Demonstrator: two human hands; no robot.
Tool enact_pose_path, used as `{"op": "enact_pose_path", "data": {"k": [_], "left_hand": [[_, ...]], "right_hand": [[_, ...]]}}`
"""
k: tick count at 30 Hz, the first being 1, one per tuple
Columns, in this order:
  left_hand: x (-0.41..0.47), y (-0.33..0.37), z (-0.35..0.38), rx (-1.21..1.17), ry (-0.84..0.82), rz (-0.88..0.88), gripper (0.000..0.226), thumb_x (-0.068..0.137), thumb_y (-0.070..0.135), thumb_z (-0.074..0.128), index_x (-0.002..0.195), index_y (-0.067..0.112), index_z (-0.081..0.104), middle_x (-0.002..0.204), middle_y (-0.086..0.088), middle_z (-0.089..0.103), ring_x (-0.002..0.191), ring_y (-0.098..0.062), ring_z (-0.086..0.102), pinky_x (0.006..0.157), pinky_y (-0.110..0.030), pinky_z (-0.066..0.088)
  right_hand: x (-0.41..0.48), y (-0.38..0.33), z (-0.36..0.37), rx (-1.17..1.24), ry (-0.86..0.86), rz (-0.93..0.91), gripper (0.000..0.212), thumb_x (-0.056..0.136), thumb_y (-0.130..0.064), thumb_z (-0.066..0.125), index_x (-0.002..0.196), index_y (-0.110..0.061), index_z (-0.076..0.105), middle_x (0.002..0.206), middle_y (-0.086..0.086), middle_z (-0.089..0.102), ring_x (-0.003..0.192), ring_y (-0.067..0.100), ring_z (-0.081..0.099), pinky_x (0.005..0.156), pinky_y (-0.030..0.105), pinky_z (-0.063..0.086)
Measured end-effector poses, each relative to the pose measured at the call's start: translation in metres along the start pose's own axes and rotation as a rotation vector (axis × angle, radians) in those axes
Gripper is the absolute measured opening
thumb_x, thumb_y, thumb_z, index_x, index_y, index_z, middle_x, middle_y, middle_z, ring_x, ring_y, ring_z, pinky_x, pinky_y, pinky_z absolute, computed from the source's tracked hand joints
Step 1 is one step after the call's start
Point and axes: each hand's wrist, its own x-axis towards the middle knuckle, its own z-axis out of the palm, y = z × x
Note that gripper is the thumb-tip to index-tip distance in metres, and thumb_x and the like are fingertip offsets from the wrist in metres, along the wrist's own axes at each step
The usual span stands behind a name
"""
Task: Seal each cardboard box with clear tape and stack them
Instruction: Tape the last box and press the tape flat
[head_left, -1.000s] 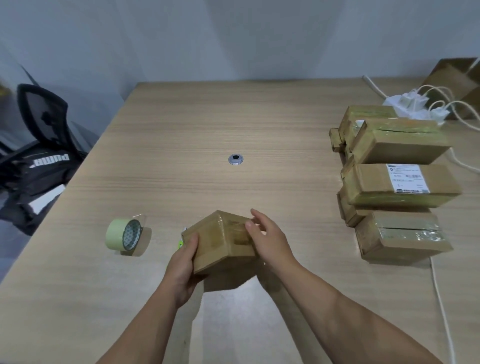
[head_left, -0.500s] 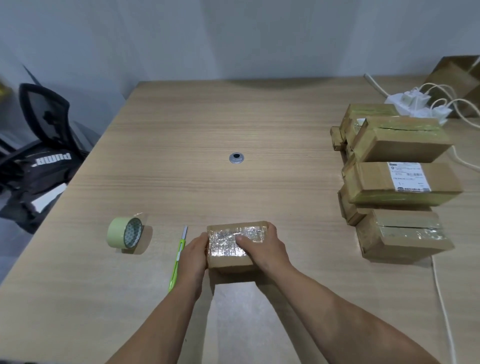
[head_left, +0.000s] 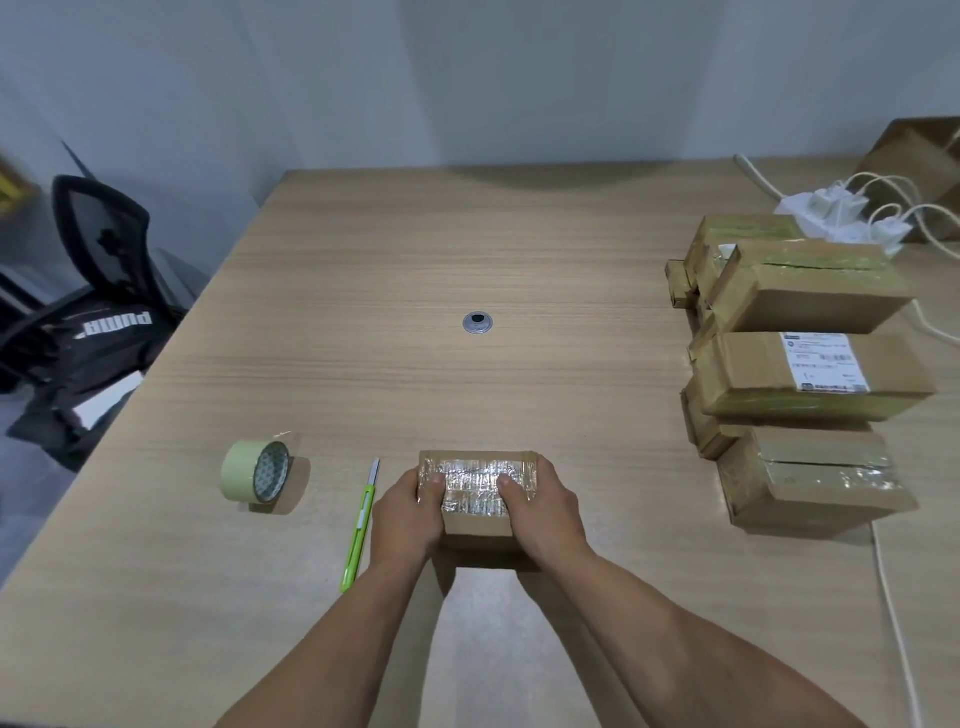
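A small cardboard box (head_left: 477, 480) with shiny clear tape across its top lies flat on the table near the front edge. My left hand (head_left: 408, 514) grips its left end with the thumb on the taped top. My right hand (head_left: 540, 512) grips its right end the same way. A roll of tape (head_left: 255, 472) stands on edge to the left. A green utility knife (head_left: 359, 525) lies between the roll and the box. Taped boxes (head_left: 800, 364) sit stacked in a row at the right.
The wooden table (head_left: 415, 260) has a metal grommet (head_left: 477, 322) in its middle. A white power strip (head_left: 841, 215) with cables and a brown box (head_left: 919, 176) lie at the far right. A black chair (head_left: 93, 291) with a bag stands left of the table.
The box was tilted up on an edge between my hands; it has been turned and laid flat with the taped side up. Both hands now hold its ends.
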Motion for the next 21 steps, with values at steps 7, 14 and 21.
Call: {"op": "enact_pose_path", "data": {"k": [7, 14, 21], "left_hand": [[-0.002, -0.005, -0.010, -0.134, -0.063, -0.098, 0.028, 0.103, 0.023, 0.049, 0.089, 0.015, 0.072, 0.088, 0.002, 0.071, 0.090, -0.023, 0.061, 0.073, -0.033, 0.043], [-0.002, -0.028, -0.039, -0.697, -0.019, -0.473, 0.035, 0.106, 0.036, 0.043, 0.119, 0.011, 0.064, 0.107, -0.001, 0.071, 0.107, -0.019, 0.061, 0.092, -0.038, 0.044], [-0.022, -0.039, -0.047, -0.821, -0.092, -0.633, 0.028, 0.103, 0.034, 0.051, 0.112, 0.014, 0.068, 0.102, -0.012, 0.070, 0.092, -0.028, 0.063, 0.076, -0.039, 0.052]], "right_hand": [[0.001, 0.012, -0.002, 0.010, -0.006, -0.007, 0.043, 0.106, -0.035, 0.043, 0.148, -0.026, 0.047, 0.137, -0.001, 0.058, 0.121, 0.018, 0.054, 0.091, 0.027, 0.038], [-0.002, 0.016, -0.010, 0.406, -0.131, 0.169, 0.027, 0.109, -0.024, 0.041, 0.118, -0.021, 0.067, 0.104, 0.001, 0.075, 0.089, 0.013, 0.072, 0.069, 0.022, 0.055], [-0.015, 0.025, 0.008, 0.781, -0.200, 0.391, 0.031, 0.109, -0.031, 0.043, 0.119, -0.014, 0.067, 0.110, 0.016, 0.074, 0.107, 0.033, 0.069, 0.095, 0.050, 0.053]]}}
